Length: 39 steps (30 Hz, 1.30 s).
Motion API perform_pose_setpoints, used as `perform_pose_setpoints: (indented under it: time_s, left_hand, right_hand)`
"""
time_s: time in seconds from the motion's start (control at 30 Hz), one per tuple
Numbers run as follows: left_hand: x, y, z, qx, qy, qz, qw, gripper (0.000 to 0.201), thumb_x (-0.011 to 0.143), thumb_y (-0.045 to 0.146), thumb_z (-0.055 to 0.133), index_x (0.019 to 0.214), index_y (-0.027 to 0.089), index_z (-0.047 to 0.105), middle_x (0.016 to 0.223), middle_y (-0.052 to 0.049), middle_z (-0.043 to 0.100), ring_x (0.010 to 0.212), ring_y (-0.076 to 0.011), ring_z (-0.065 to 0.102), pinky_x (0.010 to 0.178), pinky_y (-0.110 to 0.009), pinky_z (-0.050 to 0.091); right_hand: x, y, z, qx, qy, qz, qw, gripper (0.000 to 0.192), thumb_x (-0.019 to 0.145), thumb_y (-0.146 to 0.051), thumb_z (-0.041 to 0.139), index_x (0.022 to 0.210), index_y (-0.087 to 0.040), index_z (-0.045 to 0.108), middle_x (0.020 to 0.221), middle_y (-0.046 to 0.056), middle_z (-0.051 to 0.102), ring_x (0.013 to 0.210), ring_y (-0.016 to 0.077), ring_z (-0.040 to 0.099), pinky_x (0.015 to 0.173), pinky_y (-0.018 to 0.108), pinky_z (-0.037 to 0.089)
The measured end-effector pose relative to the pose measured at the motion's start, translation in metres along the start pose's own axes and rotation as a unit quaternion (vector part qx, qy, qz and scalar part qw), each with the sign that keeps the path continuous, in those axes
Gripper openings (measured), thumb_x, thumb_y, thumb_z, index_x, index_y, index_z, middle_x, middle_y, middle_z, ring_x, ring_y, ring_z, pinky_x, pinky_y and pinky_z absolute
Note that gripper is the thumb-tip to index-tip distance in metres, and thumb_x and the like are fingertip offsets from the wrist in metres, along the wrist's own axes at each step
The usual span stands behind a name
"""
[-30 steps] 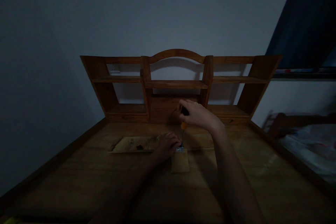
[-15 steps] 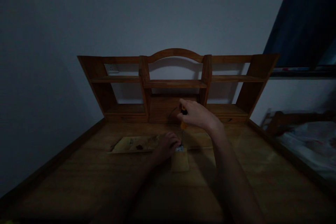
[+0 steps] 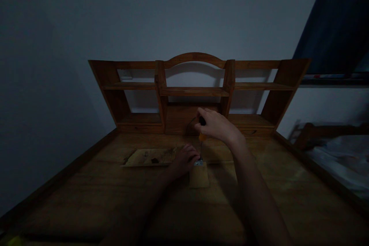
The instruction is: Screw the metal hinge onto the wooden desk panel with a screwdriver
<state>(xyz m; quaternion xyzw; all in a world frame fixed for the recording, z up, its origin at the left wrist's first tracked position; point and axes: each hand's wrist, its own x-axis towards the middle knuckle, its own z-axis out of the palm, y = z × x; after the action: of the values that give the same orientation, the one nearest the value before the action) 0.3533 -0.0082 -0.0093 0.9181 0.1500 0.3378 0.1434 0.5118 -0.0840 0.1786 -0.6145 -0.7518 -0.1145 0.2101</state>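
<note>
An upright screwdriver (image 3: 203,137) with an orange and black handle is gripped from above by my right hand (image 3: 215,123). Its thin shaft runs down to a small silver metal bracket (image 3: 198,163). The bracket lies at the top end of a short pale wooden block (image 3: 199,177), against a long wooden board (image 3: 150,157) with dark marks. My left hand (image 3: 184,160) is closed, its bent fingertips at the screwdriver's tip beside the bracket and its palm over the board. Whatever is between those fingertips is hidden.
All this lies on a wooden desk (image 3: 100,200). A wooden shelf unit (image 3: 194,91) with open compartments stands along its back, against the pale wall. Raised edges run down both sides of the desk. Beyond the right edge is a pale, crumpled cover (image 3: 340,159).
Both hands keep nearly the same places, and the screwdriver stays upright over the bracket. My right fingers have shifted slightly around the handle. The whole view has moved a little.
</note>
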Motion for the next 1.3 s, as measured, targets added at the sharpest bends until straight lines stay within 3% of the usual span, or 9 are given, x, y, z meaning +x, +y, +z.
perform_pose_setpoints:
  time_s: [0.13,0.23,0.37,0.5,0.67,0.8,1.03,1.3]
  left_hand:
    - [0.000,0.000,0.000,-0.002,-0.002,-0.001,1.000,0.020,0.097,0.026,0.050,0.087,0.019,0.065,0.090,-0.005,0.064,0.091,-0.0196,0.055,0.086,-0.036,0.042]
    - [0.000,0.001,-0.001,-0.001,-0.002,-0.002,1.000,0.020,0.097,0.026,0.050,0.087,0.018,0.065,0.090,-0.005,0.064,0.091,-0.0189,0.055,0.087,-0.036,0.042]
    - [0.000,0.001,-0.001,0.005,-0.002,0.003,1.000,0.019,0.097,0.023,0.051,0.085,0.017,0.065,0.089,-0.004,0.064,0.091,-0.0186,0.055,0.085,-0.034,0.041]
    - [0.000,0.000,0.000,0.007,0.000,0.002,1.000,0.020,0.097,0.024,0.050,0.085,0.017,0.064,0.088,-0.004,0.063,0.090,-0.0183,0.054,0.085,-0.034,0.042]
    - [0.001,0.002,-0.002,0.006,-0.005,0.000,1.000,0.021,0.097,0.026,0.049,0.085,0.018,0.065,0.089,-0.004,0.064,0.091,-0.0186,0.054,0.086,-0.035,0.041]
    - [0.001,0.005,-0.004,0.000,-0.003,-0.001,1.000,0.022,0.098,0.026,0.048,0.086,0.018,0.065,0.088,-0.005,0.063,0.090,-0.0191,0.054,0.085,-0.035,0.042]
    - [0.001,0.002,-0.001,-0.006,-0.007,-0.014,1.000,0.023,0.098,0.027,0.048,0.085,0.018,0.065,0.089,-0.005,0.062,0.091,-0.0191,0.055,0.086,-0.035,0.042]
    - [0.001,0.007,-0.001,0.012,0.017,-0.011,1.000,0.021,0.097,0.026,0.048,0.085,0.018,0.064,0.087,-0.005,0.062,0.088,-0.0187,0.053,0.084,-0.035,0.042]
  right_hand:
    - [0.000,0.000,-0.001,-0.062,0.021,0.028,0.998,0.028,0.091,-0.044,0.048,0.097,-0.018,0.058,0.091,0.010,0.068,0.085,0.0243,0.063,0.070,0.032,0.040]
    - [0.000,0.000,-0.002,-0.043,0.012,0.003,0.999,0.021,0.088,-0.035,0.050,0.100,-0.018,0.056,0.096,0.009,0.067,0.087,0.0232,0.062,0.072,0.032,0.039]
    - [-0.001,0.001,-0.002,-0.009,0.004,0.005,1.000,0.031,0.086,-0.037,0.050,0.110,-0.016,0.052,0.108,0.012,0.065,0.090,0.0232,0.062,0.073,0.032,0.040]
    - [-0.001,0.003,-0.001,-0.040,0.012,0.033,0.999,0.035,0.090,-0.048,0.047,0.106,-0.017,0.054,0.093,0.011,0.068,0.085,0.0252,0.063,0.067,0.032,0.038]
    - [-0.001,0.005,-0.002,-0.019,0.013,0.001,1.000,0.020,0.087,-0.033,0.053,0.101,-0.019,0.054,0.098,0.008,0.066,0.087,0.0209,0.062,0.072,0.030,0.038]
    - [-0.001,0.003,-0.003,0.011,-0.004,-0.008,1.000,0.020,0.083,-0.031,0.055,0.100,-0.019,0.052,0.102,0.008,0.064,0.091,0.0212,0.061,0.077,0.030,0.039]
    - [-0.001,0.009,-0.004,-0.018,-0.005,0.019,1.000,0.029,0.091,-0.047,0.051,0.103,-0.021,0.055,0.095,0.007,0.069,0.090,0.0243,0.065,0.069,0.030,0.038]
    - [0.001,-0.006,0.003,-0.022,0.019,-0.009,1.000,0.019,0.089,-0.033,0.049,0.102,-0.020,0.055,0.099,0.008,0.068,0.092,0.0245,0.065,0.074,0.031,0.040]
